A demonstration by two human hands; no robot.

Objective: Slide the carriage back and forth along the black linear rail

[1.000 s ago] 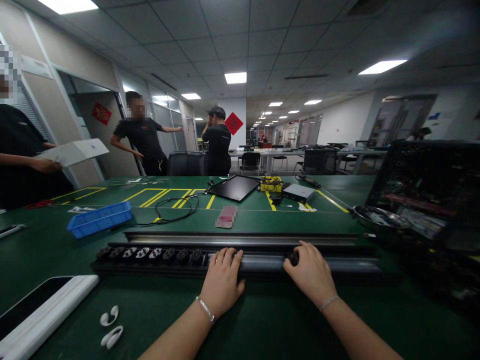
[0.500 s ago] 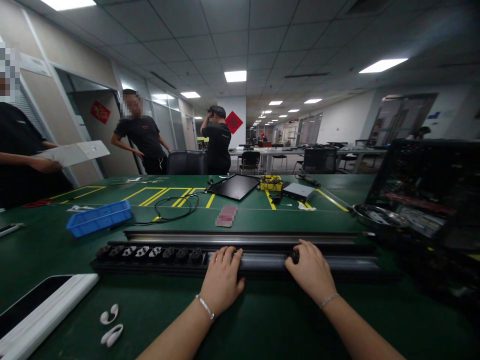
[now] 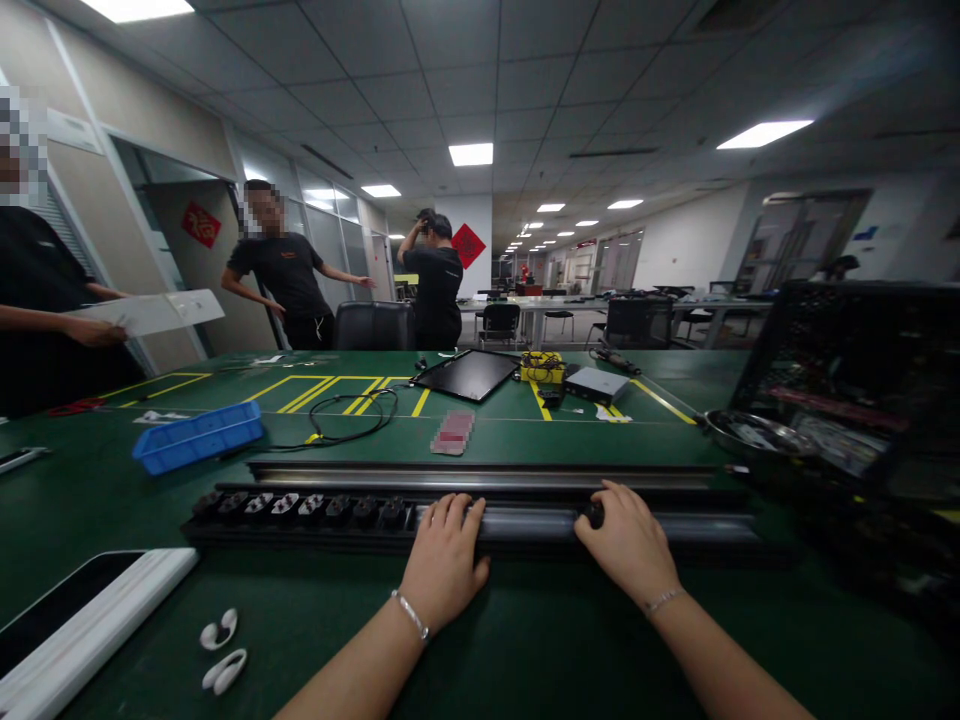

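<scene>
A long black track (image 3: 529,521) lies across the green table in front of me, with several dark and grey socket modules (image 3: 310,508) lined up in its left half. My left hand (image 3: 448,550) grips the track near its middle, fingers over the top and thumb on the near side. Farther right, my right hand (image 3: 628,540) holds a small round black socket module (image 3: 595,514) on the track between thumb and fingers; most of it is hidden. Behind it, parallel, runs a second long dark rail (image 3: 480,478).
A blue bin (image 3: 199,438), cable (image 3: 352,418), flat black panel (image 3: 469,374), yellow box (image 3: 543,367) and grey box (image 3: 596,384) sit beyond the rails. Right stand a metal bowl (image 3: 757,437) and dark open casing (image 3: 847,370). White earbuds (image 3: 224,670) lie near left. People stand beyond the table.
My right hand has shifted slightly right along the track with the round socket module. My left hand stays put. A person in the background lowered an arm, then held it out again.
</scene>
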